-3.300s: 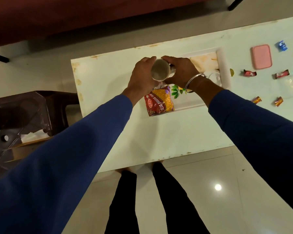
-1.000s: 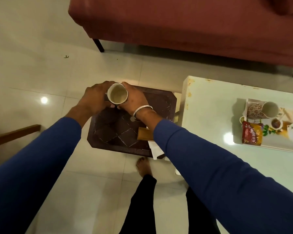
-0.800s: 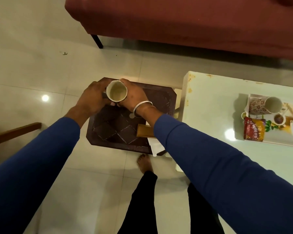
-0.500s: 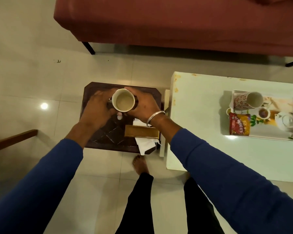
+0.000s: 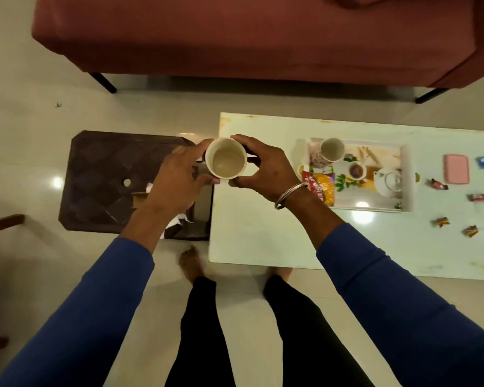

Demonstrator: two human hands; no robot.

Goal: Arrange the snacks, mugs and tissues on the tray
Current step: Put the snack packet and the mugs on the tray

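Cream mug (image 5: 226, 161): held upright in the air, mouth up, inside bare. Left hand (image 5: 176, 177) curled around its left side, right hand (image 5: 263, 170) curled around its right side, fingers of both closed on the wall. It hangs over the gap between the dark stool (image 5: 106, 174) and the left end of the white worktop (image 5: 263, 233).

Tray (image 5: 405, 177): white, printed with a tea-set picture, lying on the worktop. On it, a patterned mug (image 5: 326, 153) at the far left corner and a red-and-yellow snack packet (image 5: 320, 187) just in front of that mug.

Wrapped sweets (image 5: 437, 185): several, scattered on the worktop right of the tray, well apart from it.

Pink box (image 5: 456, 169): flat on the worktop, right of the tray.

Tissues (image 5: 176, 220): white, on the stool, partly hidden by the left forearm.

Bangle (image 5: 289, 194): on the right wrist.
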